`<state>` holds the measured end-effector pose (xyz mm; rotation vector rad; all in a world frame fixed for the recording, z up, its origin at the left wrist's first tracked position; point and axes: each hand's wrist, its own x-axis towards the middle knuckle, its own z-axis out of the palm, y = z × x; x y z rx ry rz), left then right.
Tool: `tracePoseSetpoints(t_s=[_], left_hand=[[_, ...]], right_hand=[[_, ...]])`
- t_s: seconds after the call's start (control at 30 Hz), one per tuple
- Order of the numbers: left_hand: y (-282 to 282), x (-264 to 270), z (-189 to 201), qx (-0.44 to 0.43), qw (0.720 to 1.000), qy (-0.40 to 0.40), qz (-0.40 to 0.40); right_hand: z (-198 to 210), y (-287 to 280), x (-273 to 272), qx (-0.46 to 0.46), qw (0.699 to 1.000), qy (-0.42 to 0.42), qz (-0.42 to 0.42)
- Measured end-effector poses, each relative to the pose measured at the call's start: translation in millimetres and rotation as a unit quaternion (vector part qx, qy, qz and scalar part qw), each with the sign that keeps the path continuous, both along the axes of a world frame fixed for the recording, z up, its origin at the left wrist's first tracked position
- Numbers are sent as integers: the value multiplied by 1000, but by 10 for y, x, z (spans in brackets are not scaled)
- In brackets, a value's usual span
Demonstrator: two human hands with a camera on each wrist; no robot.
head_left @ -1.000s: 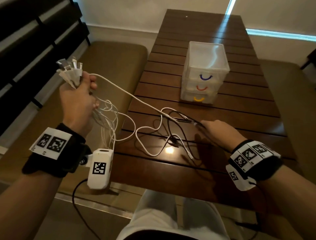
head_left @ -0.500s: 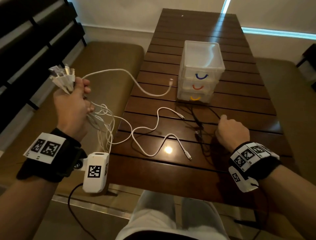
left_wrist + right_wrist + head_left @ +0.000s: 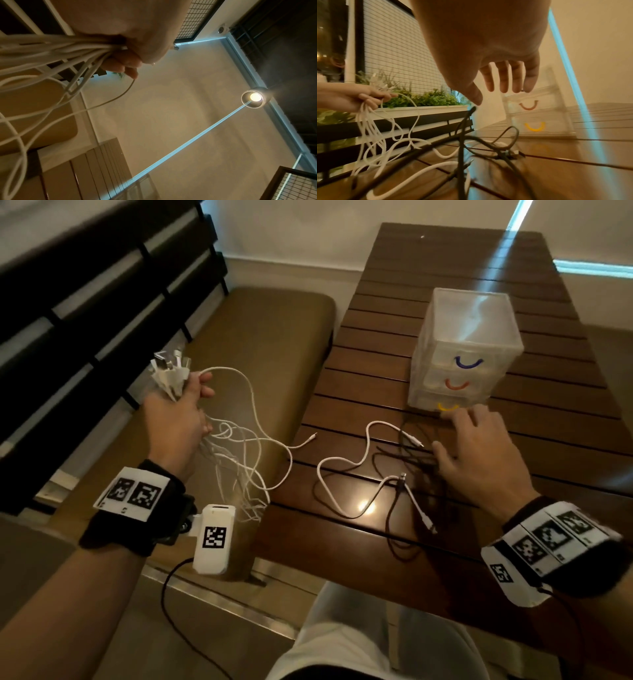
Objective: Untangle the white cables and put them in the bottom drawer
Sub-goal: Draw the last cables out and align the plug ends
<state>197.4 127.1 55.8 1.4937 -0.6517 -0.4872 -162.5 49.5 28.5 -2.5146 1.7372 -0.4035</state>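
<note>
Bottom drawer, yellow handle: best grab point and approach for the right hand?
Hook the yellow handle from the front with the fingers of the right hand. It is a small U-shaped loop on the closed bottom drawer, facing the person; the open hand is already near it.

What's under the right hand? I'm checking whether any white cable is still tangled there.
Black cables lie under the right hand, beside a white cable on the table. Anything beneath the palm is covered.

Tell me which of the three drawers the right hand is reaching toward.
The bottom drawer, the one with the yellow handle: the right hand has open fingers beside it. The blue- and red-handled drawers sit higher.
</note>
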Motion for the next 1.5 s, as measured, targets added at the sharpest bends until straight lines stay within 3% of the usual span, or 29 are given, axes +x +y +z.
tracePoseSetpoints(t_s=[0.33,0.4,0.5,0.57,0.67,0.8,0.97,1.17,1.23,1.33,1.4,1.5], left_hand=[[183,378,-179,0,995,-36,91],[189,332,-246,22,997,-35,69],[177,212,-348,118,991,-43,-36],[167,130,-407,187,976,-49,-95],[148,1,-452,246,959,-83,-114],[134,-131,-439,271,947,-122,-126],[121,-232,-356,277,940,-153,-130],[207,-429,-287,215,948,-157,-173],[237,-531,-280,202,947,-163,-191],[252,-685,-290,198,943,-162,-211],[230,-763,-300,194,944,-143,-225],[202,-801,-316,197,944,-108,-241]], right_hand=[[-259,266,505,71,985,3,156],[-290,293,526,99,983,21,156],[-310,286,500,149,980,3,131],[-303,274,452,149,981,-10,123],[-248,261,361,121,983,-39,133],[-153,216,217,77,988,-62,122],[-169,160,57,109,989,0,99],[-169,460,73,-1,963,-47,264],[-244,574,129,57,955,2,291],[-381,720,244,157,965,87,189],[-445,751,299,147,972,140,116],[-495,691,342,153,969,171,93]])
